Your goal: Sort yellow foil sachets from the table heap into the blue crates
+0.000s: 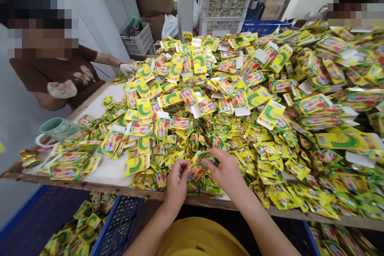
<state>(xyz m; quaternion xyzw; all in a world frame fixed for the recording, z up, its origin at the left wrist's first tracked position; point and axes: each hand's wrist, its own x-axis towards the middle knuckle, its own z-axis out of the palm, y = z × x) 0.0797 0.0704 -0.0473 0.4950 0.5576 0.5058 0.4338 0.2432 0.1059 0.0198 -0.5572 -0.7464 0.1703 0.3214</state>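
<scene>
A big heap of small yellow-green sachets and printed cards [240, 100] covers the table [102, 172]. My left hand [177, 182] and my right hand [226, 170] are near the table's front edge, close together. Both have their fingers pinched on a small card with sachets [200, 164] held between them, just above the pile.
A person in a brown shirt with white gloves [62, 88] stands at the left end. A green mug [57, 129] sits at the left edge. Blue crates of sachets [87, 224] lie under the table. Stacked white crates [223, 0] stand behind. Another person is at the far right.
</scene>
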